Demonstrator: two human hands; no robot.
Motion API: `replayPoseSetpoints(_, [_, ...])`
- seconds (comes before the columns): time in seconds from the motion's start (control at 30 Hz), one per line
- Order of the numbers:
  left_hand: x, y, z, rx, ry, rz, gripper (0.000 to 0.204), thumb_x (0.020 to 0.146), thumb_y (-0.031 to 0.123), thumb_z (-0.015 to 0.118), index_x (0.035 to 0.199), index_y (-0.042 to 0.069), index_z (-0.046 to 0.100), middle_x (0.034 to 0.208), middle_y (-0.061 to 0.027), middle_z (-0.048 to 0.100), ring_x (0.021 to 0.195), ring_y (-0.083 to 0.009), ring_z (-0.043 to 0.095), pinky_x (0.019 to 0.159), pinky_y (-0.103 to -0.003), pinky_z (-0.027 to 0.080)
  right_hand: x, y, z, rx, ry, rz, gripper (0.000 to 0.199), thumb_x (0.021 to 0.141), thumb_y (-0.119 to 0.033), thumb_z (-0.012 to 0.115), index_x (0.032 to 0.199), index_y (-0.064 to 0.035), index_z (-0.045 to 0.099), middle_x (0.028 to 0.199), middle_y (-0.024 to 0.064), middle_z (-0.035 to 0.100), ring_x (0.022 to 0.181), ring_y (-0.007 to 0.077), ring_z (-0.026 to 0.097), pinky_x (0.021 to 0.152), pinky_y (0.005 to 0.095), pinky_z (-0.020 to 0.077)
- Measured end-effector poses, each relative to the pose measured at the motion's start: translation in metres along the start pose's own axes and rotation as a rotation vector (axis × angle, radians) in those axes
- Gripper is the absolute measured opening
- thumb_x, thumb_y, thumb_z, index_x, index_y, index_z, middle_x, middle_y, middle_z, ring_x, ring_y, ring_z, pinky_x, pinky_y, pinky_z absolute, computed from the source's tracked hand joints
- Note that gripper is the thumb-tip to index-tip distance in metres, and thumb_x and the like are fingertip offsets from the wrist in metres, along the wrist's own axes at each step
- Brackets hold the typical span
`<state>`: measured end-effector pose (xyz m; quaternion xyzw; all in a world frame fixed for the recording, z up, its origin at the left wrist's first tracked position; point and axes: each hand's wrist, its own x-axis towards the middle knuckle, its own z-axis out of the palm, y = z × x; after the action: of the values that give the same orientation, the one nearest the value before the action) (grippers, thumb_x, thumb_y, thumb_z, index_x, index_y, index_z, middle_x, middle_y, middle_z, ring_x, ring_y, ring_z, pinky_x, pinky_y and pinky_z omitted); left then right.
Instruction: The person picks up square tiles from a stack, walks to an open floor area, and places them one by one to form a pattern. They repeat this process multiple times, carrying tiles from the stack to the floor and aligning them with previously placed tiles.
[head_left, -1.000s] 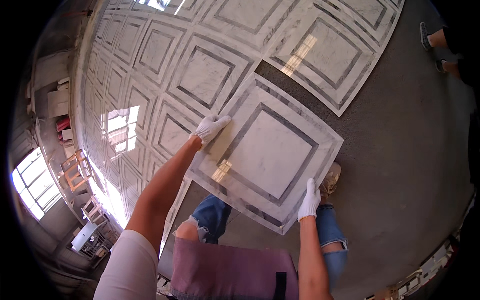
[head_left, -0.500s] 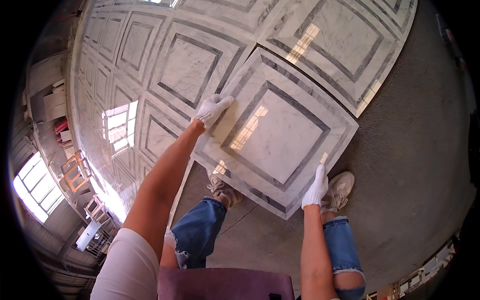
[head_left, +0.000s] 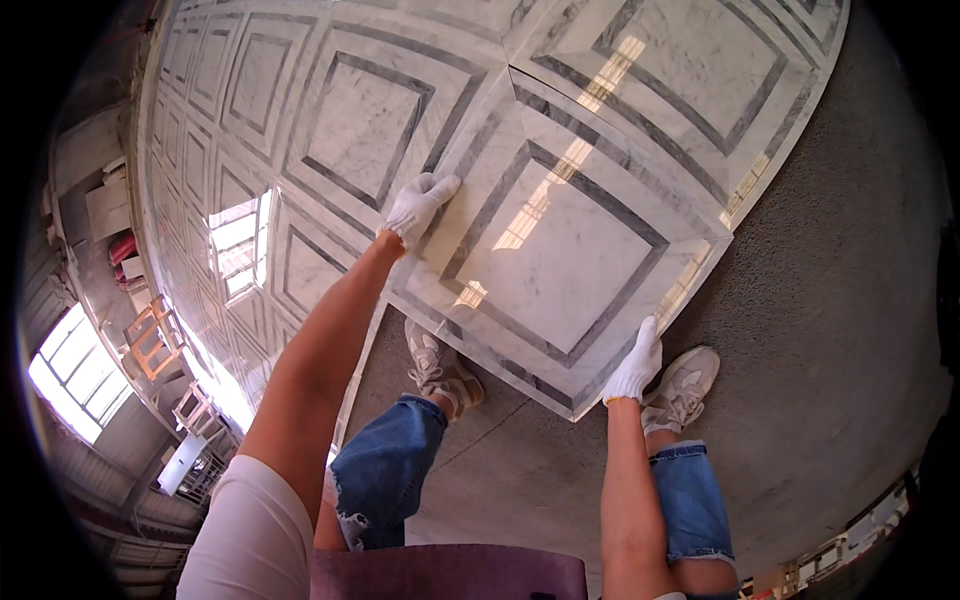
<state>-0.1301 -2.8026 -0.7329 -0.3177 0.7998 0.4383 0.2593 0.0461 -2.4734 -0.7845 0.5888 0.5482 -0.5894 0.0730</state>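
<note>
A polished white marble tile with grey square bands lies low in front of me, its far corner meeting the neighbouring tiles. My left hand, in a white knit glove, is closed at the tile's left edge, thumb over its face. My right hand, gloved alike, grips the right edge near the closest corner, thumb on top and fingers mostly hidden beneath. Matching panels adjoin the tile on the left, and another panel borders its far right side.
My shoes stand on dark concrete floor close to the tile's near edges. A purple seat or cloth-like object shows at the bottom. Wooden frames stand at the far left. Bright window reflections streak the panels.
The tile has shifted slightly and lowered, and the dark gap along its far right side has closed to a thin seam. Both hands have stayed on its edges.
</note>
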Motion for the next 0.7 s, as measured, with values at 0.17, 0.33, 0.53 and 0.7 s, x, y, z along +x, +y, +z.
replayPoseSetpoints(0.17, [0.011,-0.012,-0.01,0.081,-0.017,-0.03,0.038,0.091,0.045,0.065,0.095,0.008,0.064,0.077,0.0024,0.058,0.065,-0.0077,0.052,0.058,-0.025,0.043,0.001,-0.006,0.007,0.003,0.01,0.014,0.058,0.092,-0.042,0.063,0.121,0.0074,0.058,0.119,0.012,0.062,0.103,0.0196,0.056,0.093,0.0324,0.0429])
replayPoseSetpoints(0.33, [0.011,-0.01,-0.004,0.095,0.024,0.023,0.039,0.09,0.048,0.065,0.091,0.009,0.063,0.077,0.0031,0.055,0.066,-0.007,0.049,0.057,-0.025,0.04,0.002,-0.002,0.009,0.019,0.008,0.04,0.059,0.093,-0.044,0.063,0.122,0.0074,0.057,0.119,0.0121,0.062,0.104,0.0198,0.056,0.092,0.033,0.0433])
replayPoseSetpoints(0.53, [0.008,-0.012,-0.009,0.127,-0.01,-0.029,0.05,0.087,0.051,0.066,0.097,0.002,0.064,0.083,-0.0006,0.06,0.078,-0.01,0.053,0.07,-0.027,0.043,-0.002,0.006,0.009,-0.027,0.049,0.061,0.061,0.093,-0.046,0.062,0.121,0.0079,0.057,0.118,0.0121,0.061,0.103,0.0201,0.056,0.092,0.0332,0.0437])
replayPoseSetpoints(0.7, [0.006,-0.008,0.001,0.057,-0.008,-0.003,0.05,0.087,0.051,0.065,0.096,0.002,0.064,0.083,-0.0013,0.06,0.077,-0.0108,0.053,0.07,-0.028,0.043,0.007,0.013,0.006,-0.031,-0.003,0.04,0.073,0.089,-0.055,0.061,0.127,0.0074,0.055,0.127,0.0139,0.058,0.11,0.0226,0.055,0.096,0.0353,0.0431])
